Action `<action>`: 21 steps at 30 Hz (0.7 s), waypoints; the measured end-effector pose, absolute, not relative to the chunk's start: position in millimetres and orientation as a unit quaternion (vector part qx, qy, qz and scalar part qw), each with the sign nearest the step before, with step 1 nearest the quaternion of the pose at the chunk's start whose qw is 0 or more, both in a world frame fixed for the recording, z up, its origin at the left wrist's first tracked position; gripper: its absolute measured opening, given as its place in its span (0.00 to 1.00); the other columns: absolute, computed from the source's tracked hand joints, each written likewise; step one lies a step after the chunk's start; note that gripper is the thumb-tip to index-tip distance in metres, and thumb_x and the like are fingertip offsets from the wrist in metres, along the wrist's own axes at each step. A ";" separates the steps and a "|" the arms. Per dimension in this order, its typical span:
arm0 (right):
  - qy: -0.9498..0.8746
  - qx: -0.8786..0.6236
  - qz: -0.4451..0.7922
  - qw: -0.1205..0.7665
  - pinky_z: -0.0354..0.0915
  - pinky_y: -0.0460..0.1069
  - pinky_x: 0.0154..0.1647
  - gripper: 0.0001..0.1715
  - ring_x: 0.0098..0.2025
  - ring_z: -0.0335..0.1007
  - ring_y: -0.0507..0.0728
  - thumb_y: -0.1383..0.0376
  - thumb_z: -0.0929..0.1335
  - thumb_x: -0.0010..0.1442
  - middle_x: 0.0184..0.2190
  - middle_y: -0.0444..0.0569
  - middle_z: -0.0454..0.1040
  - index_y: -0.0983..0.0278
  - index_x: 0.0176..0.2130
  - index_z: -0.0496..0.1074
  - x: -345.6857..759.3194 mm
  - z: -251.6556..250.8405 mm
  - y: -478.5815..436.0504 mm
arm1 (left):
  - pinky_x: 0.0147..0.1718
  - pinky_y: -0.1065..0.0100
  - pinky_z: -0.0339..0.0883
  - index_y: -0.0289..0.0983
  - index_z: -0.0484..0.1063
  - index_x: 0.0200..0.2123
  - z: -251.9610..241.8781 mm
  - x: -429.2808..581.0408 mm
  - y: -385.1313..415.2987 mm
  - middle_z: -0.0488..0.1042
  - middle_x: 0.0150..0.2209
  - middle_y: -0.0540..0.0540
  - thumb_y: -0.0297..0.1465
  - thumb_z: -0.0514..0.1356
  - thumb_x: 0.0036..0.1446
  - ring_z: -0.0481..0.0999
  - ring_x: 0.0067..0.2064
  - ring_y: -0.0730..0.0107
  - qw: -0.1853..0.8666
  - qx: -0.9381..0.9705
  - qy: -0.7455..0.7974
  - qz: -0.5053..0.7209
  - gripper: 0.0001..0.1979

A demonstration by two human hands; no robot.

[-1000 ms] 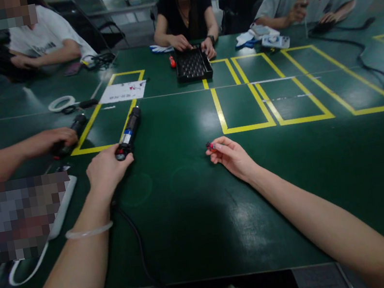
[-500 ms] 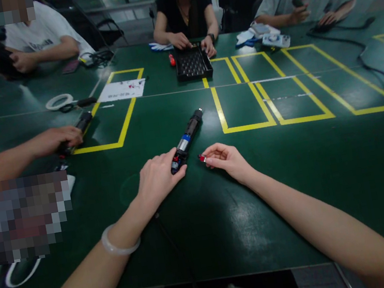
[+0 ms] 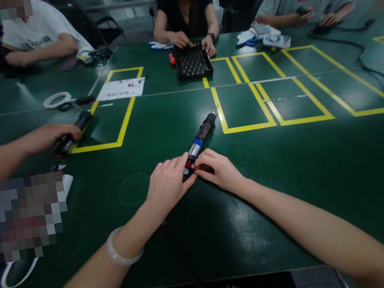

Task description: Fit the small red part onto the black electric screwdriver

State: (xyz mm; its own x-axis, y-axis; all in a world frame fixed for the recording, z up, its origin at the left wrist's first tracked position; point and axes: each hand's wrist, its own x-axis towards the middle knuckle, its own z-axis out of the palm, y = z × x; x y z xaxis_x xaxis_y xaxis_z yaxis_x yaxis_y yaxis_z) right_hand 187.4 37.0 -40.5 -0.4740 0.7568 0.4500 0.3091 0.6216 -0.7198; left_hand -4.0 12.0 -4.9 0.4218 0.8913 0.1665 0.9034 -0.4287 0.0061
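Note:
A dark electric screwdriver (image 3: pixel 201 140) lies slantwise on the green table, its thin bit pointing away to the upper right. Its casing looks opened, with a silver and blue section and red bits showing inside. My left hand (image 3: pixel 167 182) is closed around its near end, thumb and fingers on either side. At that same end, my right hand (image 3: pixel 220 168) pinches a small red part (image 3: pixel 197 166) against the screwdriver's side. Fingertips hide most of this part, so I cannot tell whether it is seated.
On the left, another person's hand (image 3: pixel 64 131) rests on a similar dark tool (image 3: pixel 81 120). A black tray (image 3: pixel 195 72) stands before a person opposite. A white paper (image 3: pixel 122 90) and yellow tape rectangles mark the table (image 3: pixel 312 183). A black cable (image 3: pixel 180 249) hangs over the near edge.
My right hand has moved left with the red part, up to the screwdriver. The screwdriver and my left hand have shifted slightly right and nearer me.

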 end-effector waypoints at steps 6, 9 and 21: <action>-0.849 -0.338 0.211 0.347 0.68 0.50 0.44 0.04 0.43 0.70 0.57 0.67 0.67 0.66 0.40 0.50 0.72 0.62 0.40 0.74 189.4 -41.7 35.2 | 0.47 0.57 0.67 0.34 0.65 0.62 -5.3 -5.3 11.8 0.73 0.53 0.36 0.42 0.57 0.64 0.73 0.51 0.53 0.015 -0.839 -0.537 -0.089 0.27; -0.863 -0.335 0.179 0.334 0.68 0.50 0.43 0.07 0.43 0.70 0.57 0.66 0.66 0.67 0.39 0.52 0.72 0.63 0.41 0.76 191.2 -42.3 33.9 | 0.48 0.59 0.68 0.35 0.63 0.63 -6.1 -5.9 12.6 0.72 0.55 0.38 0.43 0.57 0.64 0.73 0.52 0.55 0.003 -0.837 -0.540 -0.087 0.28; -0.856 -0.343 0.178 0.343 0.69 0.52 0.46 0.08 0.44 0.73 0.57 0.66 0.66 0.67 0.42 0.51 0.76 0.62 0.41 0.76 193.0 -41.4 31.7 | 0.42 0.63 0.70 0.35 0.59 0.64 -3.8 2.9 15.3 0.69 0.56 0.38 0.44 0.55 0.64 0.72 0.53 0.56 -0.011 -0.817 -0.576 -0.036 0.30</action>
State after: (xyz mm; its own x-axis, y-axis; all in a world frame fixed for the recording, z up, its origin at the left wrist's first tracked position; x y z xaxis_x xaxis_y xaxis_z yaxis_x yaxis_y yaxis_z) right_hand 193.0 31.7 -41.4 -0.5292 0.7097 0.4651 0.4655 0.7011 -0.5401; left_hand 2.9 15.3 -3.8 0.3338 0.9415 0.0471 0.9399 -0.3362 0.0593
